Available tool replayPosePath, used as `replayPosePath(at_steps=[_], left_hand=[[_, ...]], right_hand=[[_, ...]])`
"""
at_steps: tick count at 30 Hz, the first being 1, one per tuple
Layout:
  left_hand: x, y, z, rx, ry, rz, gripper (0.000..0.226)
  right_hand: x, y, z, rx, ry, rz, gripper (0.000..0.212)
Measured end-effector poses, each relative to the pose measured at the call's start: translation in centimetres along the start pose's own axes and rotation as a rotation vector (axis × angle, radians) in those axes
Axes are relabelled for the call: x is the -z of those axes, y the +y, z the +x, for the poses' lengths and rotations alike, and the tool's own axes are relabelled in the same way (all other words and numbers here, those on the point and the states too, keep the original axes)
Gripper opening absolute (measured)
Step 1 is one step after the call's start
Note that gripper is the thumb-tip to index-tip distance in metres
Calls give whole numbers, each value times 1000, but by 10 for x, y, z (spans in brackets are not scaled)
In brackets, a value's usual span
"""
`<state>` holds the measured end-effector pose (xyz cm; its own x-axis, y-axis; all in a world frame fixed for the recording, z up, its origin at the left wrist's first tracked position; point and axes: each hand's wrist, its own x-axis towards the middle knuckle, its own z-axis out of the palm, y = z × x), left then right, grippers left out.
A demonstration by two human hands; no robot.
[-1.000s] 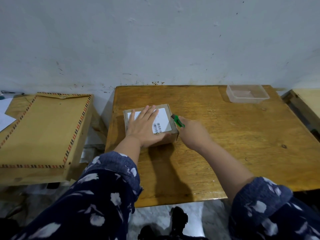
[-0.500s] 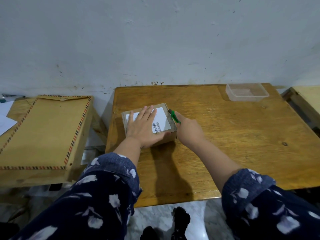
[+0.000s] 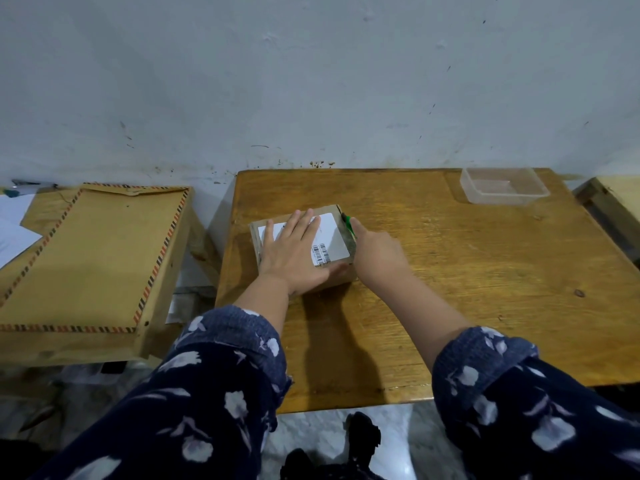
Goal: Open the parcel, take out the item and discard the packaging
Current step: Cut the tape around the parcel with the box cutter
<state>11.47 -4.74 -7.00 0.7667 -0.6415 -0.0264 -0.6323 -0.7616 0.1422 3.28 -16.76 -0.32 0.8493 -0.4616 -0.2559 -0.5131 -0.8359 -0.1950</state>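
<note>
— On the worktop (image 3: 485,271), near its left edge: box (image 3: 341,237), shut. Left hand (image 3: 294,258) flat on the label, fingers spread, gripping nothing.
— And the right hand (image 3: 377,254)?
— Closed around a green cutter (image 3: 349,226), tip at the box's far right top edge.
— Free room?
— Bare wood right and front; tub (image 3: 504,187) at the far right corner, well apart.

My left hand (image 3: 294,258) presses flat on the cardboard parcel (image 3: 343,268), covering part of its white label (image 3: 329,237). My right hand (image 3: 377,254), just beside it, holds a green cutter (image 3: 349,226) against the parcel's right edge on the wooden surface (image 3: 467,271).
</note>
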Motion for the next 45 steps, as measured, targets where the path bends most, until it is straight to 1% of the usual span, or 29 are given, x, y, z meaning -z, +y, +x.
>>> replayPosePath(at_steps=[2, 6, 11, 17, 25, 26, 29, 30, 33, 35, 37, 40, 42, 45], left_hand=[[0, 0, 1, 4, 0, -3, 117], [-2, -1, 1, 2, 9, -8, 117], [-3, -1, 0, -10, 16, 2, 106], [-3, -1, -1, -18, 26, -1, 101], [0, -1, -2, -9, 4, 7, 107], [1, 0, -1, -1, -2, 5, 108], [4, -1, 0, 86, -11, -7, 113], [5, -2, 1, 106, -18, -8, 114], [7, -2, 2, 110, -21, -3, 114], [8, 1, 3, 116, -32, -6, 116], [6, 4, 3, 144, -33, -15, 117], [7, 14, 6, 192, -46, -31, 115], [8, 23, 10, 203, -69, -70, 111], [11, 29, 17, 175, -95, -141, 93]], right_hand=[[3, 0, -2, 0, -8, -11, 68], [10, 6, -12, 8, -39, -5, 64], [7, 12, -24, 11, -39, 23, 66], [3, 19, -38, 11, -12, 71, 64], [-12, 29, -46, -4, 31, 59, 62], [-13, 31, -48, -8, 18, 51, 62], [-29, 43, -65, -28, -109, 43, 63], [-39, 49, -75, -49, -126, 70, 63], [-57, 63, -92, -58, -82, 174, 56], [-57, 69, -85, -47, -14, 291, 53], [-53, 71, -73, -54, 94, 415, 52], [-43, 69, -58, -85, 145, 617, 50], [-39, 66, -47, -105, 141, 725, 49], [-41, 56, -29, -105, 138, 834, 49]])
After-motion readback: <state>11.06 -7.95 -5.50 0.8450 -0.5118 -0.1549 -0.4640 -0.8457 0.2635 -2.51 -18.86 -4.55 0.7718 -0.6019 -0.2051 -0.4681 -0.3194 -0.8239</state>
